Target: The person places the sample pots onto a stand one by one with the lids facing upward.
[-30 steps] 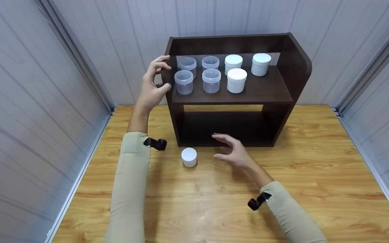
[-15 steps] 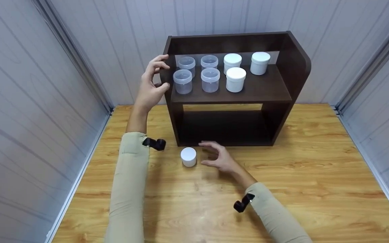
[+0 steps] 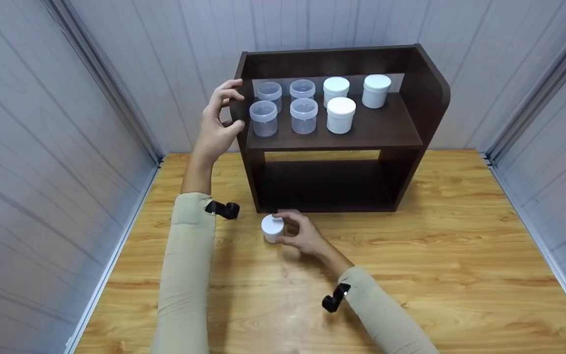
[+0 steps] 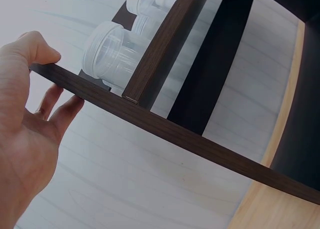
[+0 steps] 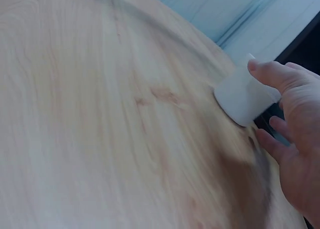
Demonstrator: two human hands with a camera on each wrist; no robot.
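The right hand (image 3: 302, 236) curls its fingers and thumb round a small white jar (image 3: 272, 228) that stands on the wooden table (image 3: 460, 265), just in front of the lower front edge of the dark shelf unit (image 3: 410, 162), near its left corner. In the right wrist view the thumb (image 5: 270, 74) lies over the top of the jar (image 5: 245, 96) and the other fingers come round from below; the jar's base looks to be on the table.

The left hand (image 3: 216, 128) holds the left side panel of the shelf unit, thumb on the front edge and fingers wrapped round the outer face; the left wrist view shows the panel's thin edge (image 4: 165, 126) caught between thumb (image 4: 27, 51) and fingers.

On the upper shelf stand four clear jars (image 3: 263, 118) towards the left edge, in two rows of two, and three white jars (image 3: 340, 114) towards the middle and right, one of them near the back right corner.
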